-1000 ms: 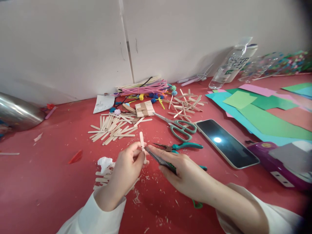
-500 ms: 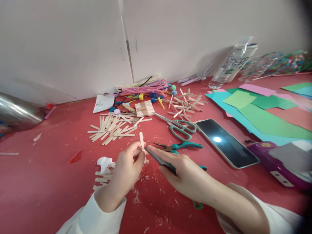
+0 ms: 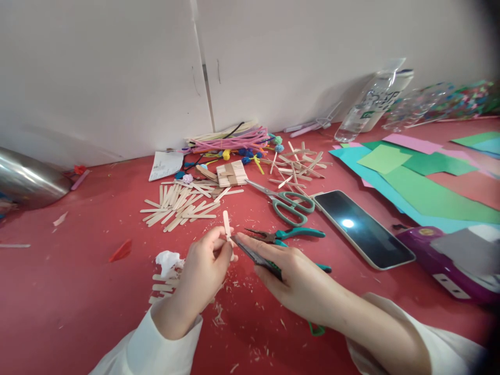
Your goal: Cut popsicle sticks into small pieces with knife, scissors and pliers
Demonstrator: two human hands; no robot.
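Observation:
My left hand (image 3: 207, 273) pinches a small wooden craft stick (image 3: 226, 224), which stands nearly upright between thumb and fingers. In my right hand (image 3: 292, 276) is a utility knife (image 3: 255, 256), its blade tip at the stick's side and my forefinger stretched along its top. Fine wood shavings (image 3: 255, 297) lie scattered on the red table below. Pliers with teal handles (image 3: 304, 233) lie just beyond the knife, partly behind my right hand. Beside my left wrist, several cut stick pieces (image 3: 158, 287) sit by a crumpled white lump (image 3: 169, 262).
A pile of craft sticks (image 3: 179, 205) lies ahead, with scissors (image 3: 291, 205) to its right. A phone (image 3: 363, 229), a purple device (image 3: 441, 260) and coloured paper (image 3: 437, 187) fill the right side. Pipe cleaners (image 3: 230, 140) lie by the wall; a metal cylinder (image 3: 31, 177) is at left.
Almost nothing differs. Both hands keep their places, and the craft stick's top has tipped very slightly left.

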